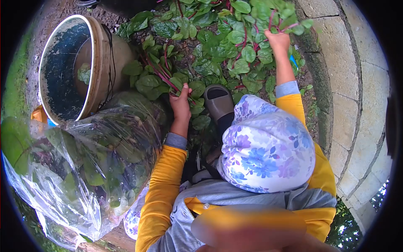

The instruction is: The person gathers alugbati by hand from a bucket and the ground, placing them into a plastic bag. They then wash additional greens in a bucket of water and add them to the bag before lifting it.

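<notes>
A bed of green leafy plants with red stems (pixel 218 42) fills the ground ahead of me. My left hand (pixel 180 105) is closed around a bunch of red stems (pixel 161 73) low in the plants, next to my grey sandal (pixel 218 101). My right hand (pixel 278 41) reaches farther out and grips stems and leaves at the top right of the bed. Both arms wear yellow sleeves with grey cuffs. My raised knee in floral cloth (pixel 266 147) hides the ground between the arms.
A tan bucket (pixel 98 54) with a dark inside lies tilted at the left. Below it a clear plastic bag (pixel 96 168) holds picked leaves. A curved stone block edging (pixel 344 96) borders the bed on the right. Grass lies at the far left.
</notes>
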Demonstrator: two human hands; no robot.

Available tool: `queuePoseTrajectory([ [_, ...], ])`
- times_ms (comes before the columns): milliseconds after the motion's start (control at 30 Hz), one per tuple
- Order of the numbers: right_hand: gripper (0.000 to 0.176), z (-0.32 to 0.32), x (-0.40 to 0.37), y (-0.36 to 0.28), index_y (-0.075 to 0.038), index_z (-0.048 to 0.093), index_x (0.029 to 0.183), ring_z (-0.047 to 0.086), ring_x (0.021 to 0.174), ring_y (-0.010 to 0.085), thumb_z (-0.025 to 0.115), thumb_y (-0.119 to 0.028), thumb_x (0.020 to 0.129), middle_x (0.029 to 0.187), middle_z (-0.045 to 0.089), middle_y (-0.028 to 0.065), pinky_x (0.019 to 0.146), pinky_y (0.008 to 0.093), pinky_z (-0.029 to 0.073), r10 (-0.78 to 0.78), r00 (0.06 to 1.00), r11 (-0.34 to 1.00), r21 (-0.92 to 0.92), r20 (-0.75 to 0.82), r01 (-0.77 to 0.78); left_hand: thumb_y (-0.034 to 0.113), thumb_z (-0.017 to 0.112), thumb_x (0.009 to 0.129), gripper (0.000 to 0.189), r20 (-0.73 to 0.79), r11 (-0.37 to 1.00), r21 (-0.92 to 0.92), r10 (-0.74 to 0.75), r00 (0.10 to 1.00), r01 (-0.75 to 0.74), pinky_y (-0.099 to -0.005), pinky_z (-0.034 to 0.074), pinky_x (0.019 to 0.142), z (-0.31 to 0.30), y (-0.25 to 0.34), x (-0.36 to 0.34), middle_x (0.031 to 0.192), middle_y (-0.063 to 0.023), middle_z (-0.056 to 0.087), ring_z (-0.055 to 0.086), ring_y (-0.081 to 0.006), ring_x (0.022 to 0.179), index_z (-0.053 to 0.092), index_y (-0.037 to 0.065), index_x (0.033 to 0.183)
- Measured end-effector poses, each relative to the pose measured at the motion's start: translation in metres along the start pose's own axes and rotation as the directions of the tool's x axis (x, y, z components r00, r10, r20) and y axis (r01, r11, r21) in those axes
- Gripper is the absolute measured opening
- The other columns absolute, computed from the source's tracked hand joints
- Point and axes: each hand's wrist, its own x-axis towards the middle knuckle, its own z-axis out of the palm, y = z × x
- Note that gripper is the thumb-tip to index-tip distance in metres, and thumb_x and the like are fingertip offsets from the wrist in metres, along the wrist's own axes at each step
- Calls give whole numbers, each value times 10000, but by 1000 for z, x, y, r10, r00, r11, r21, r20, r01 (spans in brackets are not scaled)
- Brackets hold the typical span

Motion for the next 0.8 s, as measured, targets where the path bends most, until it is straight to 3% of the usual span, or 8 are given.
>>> queuePoseTrajectory([
  [67, 544, -15, -47, -45, -14, 620, 1009, 641, 764, 305, 780, -309, 582, 859, 660, 125, 703, 401, 504, -356, 924, 934, -24, -138, 356, 32, 645, 839, 212, -19, 1000, -5, 0, 1000, 0, -241, 495, 637, 0, -3, 2, 913, -12, 601, 574, -99, 713, 557, 47, 1031],
  [133, 455, -10, -83, -77, -27, 631, 959, 635, 767, 274, 756, -290, 611, 858, 654, 116, 692, 402, 497, -693, 677, 714, -105, -247, 693, 30, 643, 840, 226, -33, 1000, -3, -7, 999, 7, -240, 497, 632, -1, -5, 1, 923, -17, 598, 575, -102, 715, 548, 44, 1044],
  [333, 818, 100, -144, -122, -91, 405, 1342, 488, 1049, 264, 756, -295, 633, 1142, 499, 134, 889, 404, 358, -860, 422, 382, -188, 286, 905, 13, 633, 839, 227, -100, 998, -55, -32, 995, 27, -247, 496, 631, 2, -14, 3, 916, -19, 598, 569, -103, 708, 544, 43, 1046],
  [467, 915, 104, -120, -139, -90, 311, 1408, 441, 1213, 307, 784, -374, 678, 1327, 438, 186, 1002, 454, 341, -684, 501, 626, 75, 531, 776, 19, 638, 834, 238, -84, 995, -82, -67, 994, 60, -251, 493, 644, -7, -7, -2, 924, -22, 601, 568, -110, 701, 547, 48, 1052],
  [533, 854, 101, -87, -126, -96, 312, 1412, 436, 1237, 287, 755, -358, 730, 1368, 423, 173, 1019, 439, 354, -834, 375, 545, 496, 405, 676, 28, 643, 832, 245, -94, 991, -97, -96, 991, 87, -253, 492, 652, -5, -3, -6, 926, -24, 603, 569, -114, 699, 548, 51, 1056],
  [600, 679, 57, -76, -122, -100, 413, 1356, 500, 1162, 221, 721, -297, 783, 1308, 496, 128, 970, 367, 421, -810, 446, 571, 687, 381, 449, 35, 646, 831, 250, -82, 989, -106, -112, 990, 103, -256, 492, 663, -9, -8, -10, 932, -24, 603, 572, -117, 707, 549, 50, 1061],
  [767, 175, -26, -128, -85, -80, 661, 978, 588, 710, 78, 669, -150, 817, 858, 658, 0, 599, 250, 494, -782, 623, 570, 438, 28, 695, 61, 652, 834, 258, -55, 983, -106, -156, 986, 150, -273, 496, 687, -7, -19, -14, 931, -23, 600, 580, -125, 738, 544, 44, 1068],
  [800, 94, -30, -153, -88, -54, 648, 804, 614, 650, 157, 680, -133, 763, 731, 642, 54, 573, 279, 479, -772, 634, 558, 517, 36, 650, 68, 652, 836, 259, -56, 985, -101, -145, 988, 139, -276, 496, 692, -5, -19, -16, 929, -24, 600, 581, -127, 745, 543, 43, 1070],
])
